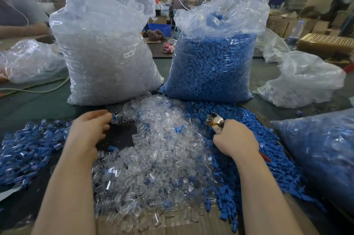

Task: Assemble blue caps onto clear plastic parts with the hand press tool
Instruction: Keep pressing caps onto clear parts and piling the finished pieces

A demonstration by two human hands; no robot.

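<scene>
While the left hand [90, 129] seemingly lies relaxed, the right hand [234, 139] grips the press tool [215, 122], nose up-left.

table [34, 100] | clear parts [153, 148] | blue caps [239, 119] | bags [107, 47], perhaps four

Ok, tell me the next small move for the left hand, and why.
Probably pinch one piece from the clear parts pile and carry it toward the press tool. The left hand hovers at the pile's edge, seemingly holding nothing, while the right hand already grips the tool.
</scene>
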